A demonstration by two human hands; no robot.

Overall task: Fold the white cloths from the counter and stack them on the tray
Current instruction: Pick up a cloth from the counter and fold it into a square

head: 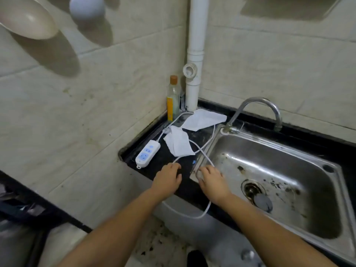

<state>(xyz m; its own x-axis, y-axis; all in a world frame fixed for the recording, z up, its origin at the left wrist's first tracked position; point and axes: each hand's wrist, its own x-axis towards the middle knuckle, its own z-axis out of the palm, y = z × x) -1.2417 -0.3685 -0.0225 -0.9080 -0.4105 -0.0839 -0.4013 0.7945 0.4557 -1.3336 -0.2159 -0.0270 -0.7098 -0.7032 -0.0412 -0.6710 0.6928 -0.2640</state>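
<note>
Two crumpled white cloths lie on the black counter (173, 162) left of the sink. The nearer cloth (178, 143) sits mid-counter and the farther cloth (202, 119) lies by the wall corner. A white cable (203, 151) crosses the nearer cloth and runs under both hands, then hangs in a loop over the counter's front edge. My left hand (168, 179) is at the counter's front, fingers curled down over the cable. My right hand (212, 181) is on the sink's near-left rim, fingers curled over the same cable. No tray is in view.
A white power strip (148, 153) lies on the counter's left. A steel sink (331, 189) with a curved tap (258, 105) fills the right. A bottle (173, 97) and a white pipe (194, 70) stand in the corner. Tiled walls close the left and back.
</note>
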